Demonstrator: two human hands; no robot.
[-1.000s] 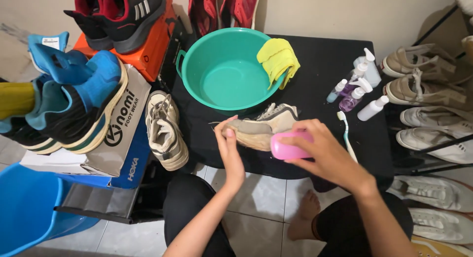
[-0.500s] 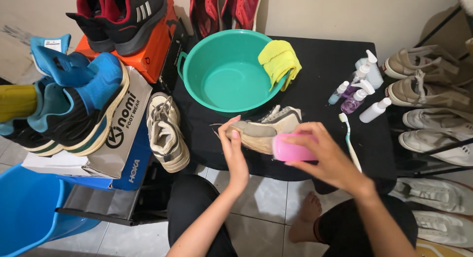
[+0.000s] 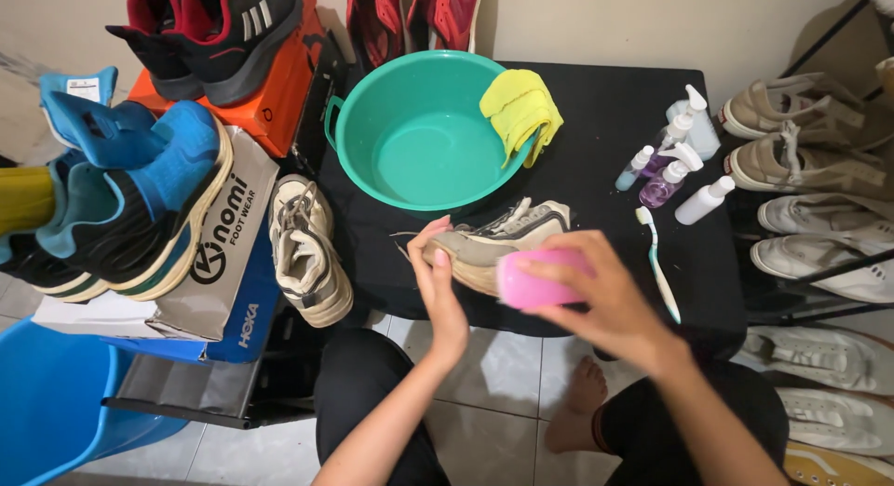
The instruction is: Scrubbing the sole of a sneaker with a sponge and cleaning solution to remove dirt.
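Note:
A worn beige sneaker [image 3: 507,236] lies on its side on the black table [image 3: 596,132], toe toward me. My left hand [image 3: 440,286] grips its toe end. My right hand [image 3: 596,295] is closed on a pink brush [image 3: 529,283] pressed against the sneaker's side near the sole. Its matching sneaker [image 3: 307,253] rests at the table's left edge.
A teal basin [image 3: 419,137] with a yellow cloth [image 3: 521,109] on its rim stands behind the shoe. Several small spray bottles [image 3: 675,165] and a toothbrush [image 3: 659,267] lie right. Shoe boxes with sneakers stack left, a shoe rack [image 3: 819,188] stands right, a blue chair [image 3: 47,402] sits lower left.
My right hand with the pink brush has slid slightly along the sneaker's side. My left hand has shifted a little on the toe. The rest stays put.

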